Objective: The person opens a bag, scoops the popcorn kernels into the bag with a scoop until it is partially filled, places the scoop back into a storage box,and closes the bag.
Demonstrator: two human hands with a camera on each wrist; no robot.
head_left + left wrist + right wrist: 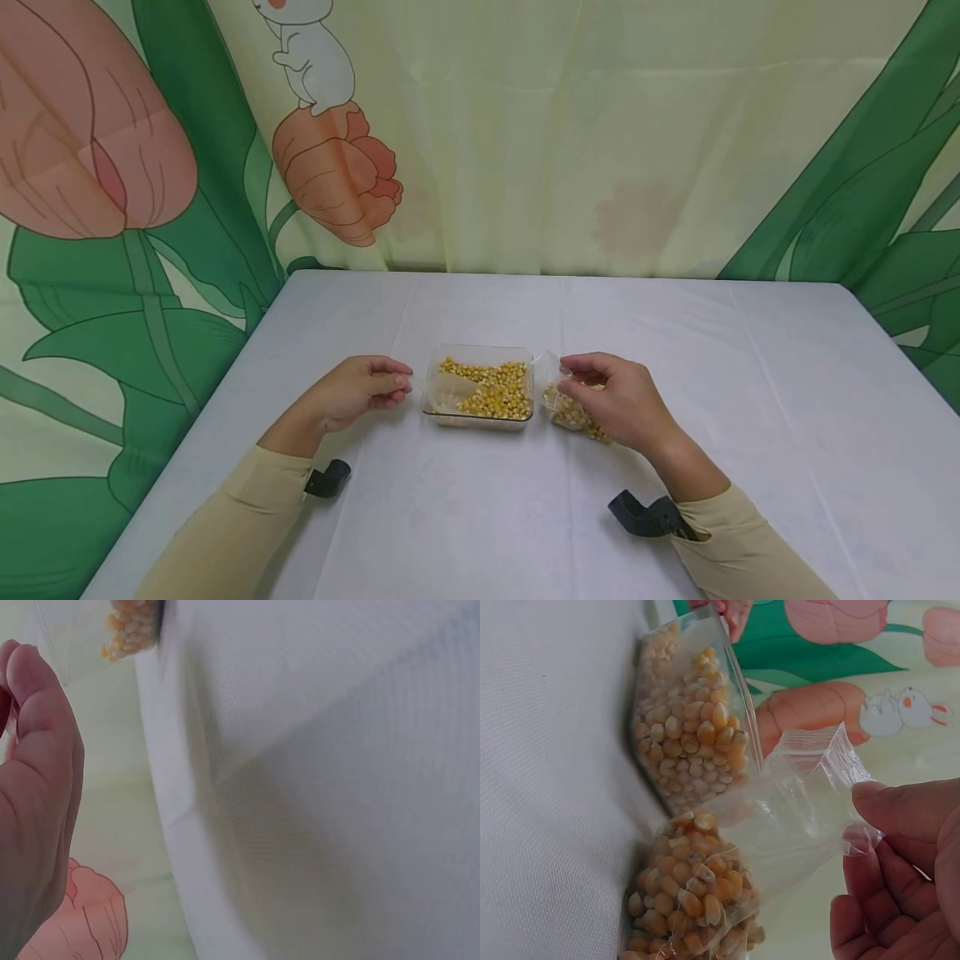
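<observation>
A clear rectangular box point(495, 423) holds loose yellow corn kernels point(504, 392). To its left, my left hand point(367, 390) has thumb and fingers together at the near end of a thin translucent plastic piece point(452, 390), which reaches over the kernels; its exact kind is unclear. At the box's right stands a clear zip bag point(795, 802) with corn kernels point(697, 889) in its lower part. My right hand point(618, 398) pinches the bag's upper edge between thumb and fingers. In the left wrist view, my left hand point(37, 772) shows only partly.
A white cloth point(465, 517) covers the table. Behind it hangs a printed curtain point(510, 150) with flowers and a rabbit. Dark wrist cameras point(648, 515) sit below both hands.
</observation>
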